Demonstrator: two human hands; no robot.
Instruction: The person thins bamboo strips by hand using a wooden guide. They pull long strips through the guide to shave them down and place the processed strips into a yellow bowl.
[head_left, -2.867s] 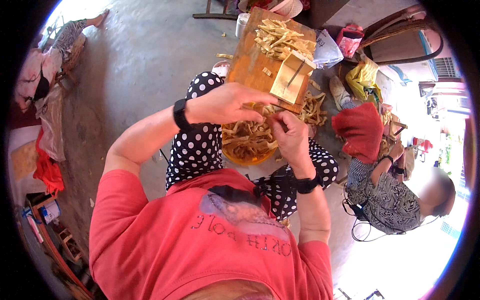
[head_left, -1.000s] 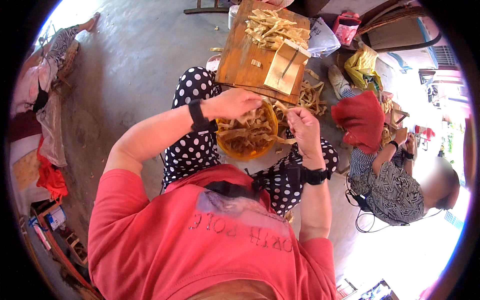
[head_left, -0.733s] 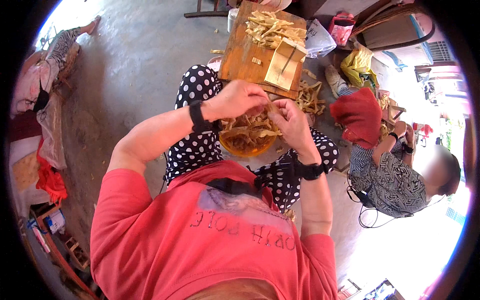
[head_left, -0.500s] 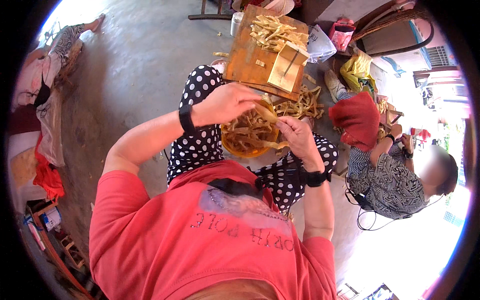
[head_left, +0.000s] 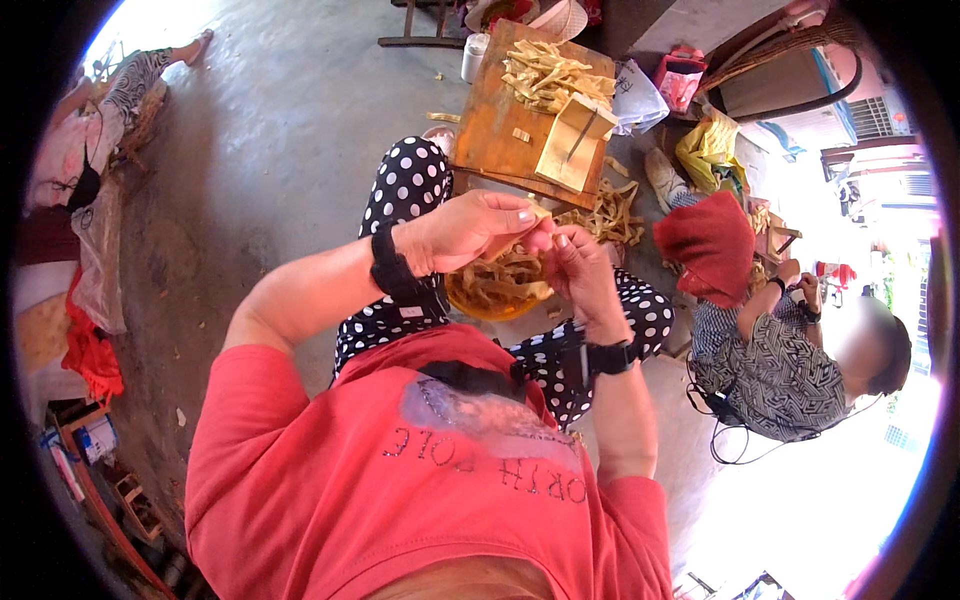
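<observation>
My left hand and my right hand meet above my lap with fingertips almost together. Both are closed on a pale yellow dried strip, of which only a small bit shows between the fingers. Just beneath them, a yellow tub between my knees holds many curled tan strips. My hands hide part of its far side.
Ahead, a wooden board bears a heap of pale strips and a small wooden holder with a dark blade. More strips lie right of it. A co-worker sits at right near a red cloth.
My hands have come closer together, and the right one has turned inward. The long strip that stretched between them is now mostly hidden in the fingers.
</observation>
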